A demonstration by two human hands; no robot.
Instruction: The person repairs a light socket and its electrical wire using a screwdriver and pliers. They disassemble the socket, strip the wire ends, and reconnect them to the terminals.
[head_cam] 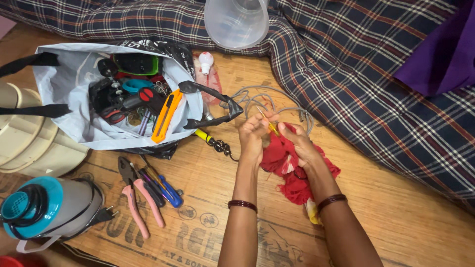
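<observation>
My left hand (253,136) and my right hand (297,143) meet over a crumpled red cloth (289,168) on the wooden board. Between the fingertips of both hands is a thin yellow-handled tool (271,127), its tip pointing up and left. The right hand also rests on the red cloth and seems to pinch it. A coil of grey cable (267,101) lies just behind the hands. Both wrists wear dark bangles.
An open grey tool bag (74,94) with black straps, full of tools and an orange utility knife (166,115), lies to the left. Pink-handled pliers (136,195) and blue screwdrivers (166,188) lie in front. A checked mattress (371,74), clear plastic jug (236,22), bulb (206,61) and teal-lidded appliance (44,207) surround.
</observation>
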